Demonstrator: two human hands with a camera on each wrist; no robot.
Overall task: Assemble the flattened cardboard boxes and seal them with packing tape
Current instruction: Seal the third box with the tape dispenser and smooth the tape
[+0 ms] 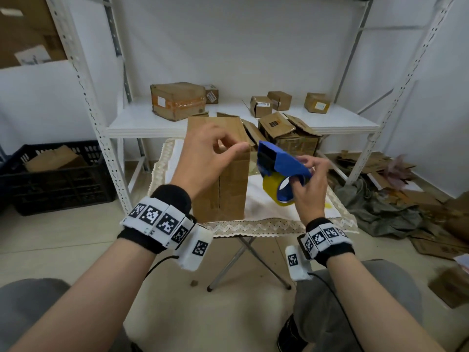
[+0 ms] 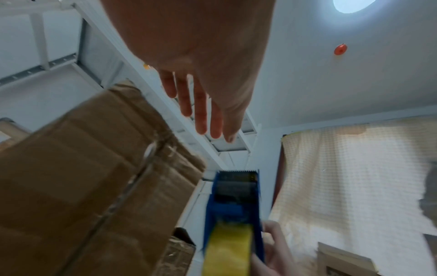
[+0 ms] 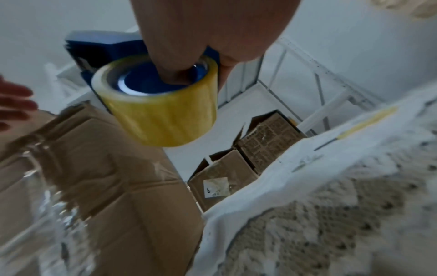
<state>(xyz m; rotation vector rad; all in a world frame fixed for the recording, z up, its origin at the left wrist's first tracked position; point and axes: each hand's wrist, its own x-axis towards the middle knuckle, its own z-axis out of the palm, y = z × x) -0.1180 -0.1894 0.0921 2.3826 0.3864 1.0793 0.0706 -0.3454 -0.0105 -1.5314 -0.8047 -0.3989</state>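
Upright on the cloth-covered bench (image 1: pixel 266 219), a tall brown cardboard box (image 1: pixel 223 189) is seen. Just above its top edge, the left hand (image 1: pixel 203 158) is held released, fingers relaxed. Beside the box, a blue tape dispenser with a yellowish tape roll (image 1: pixel 279 171) is grasped in the right hand (image 1: pixel 308 189), the grip clenched through its core.
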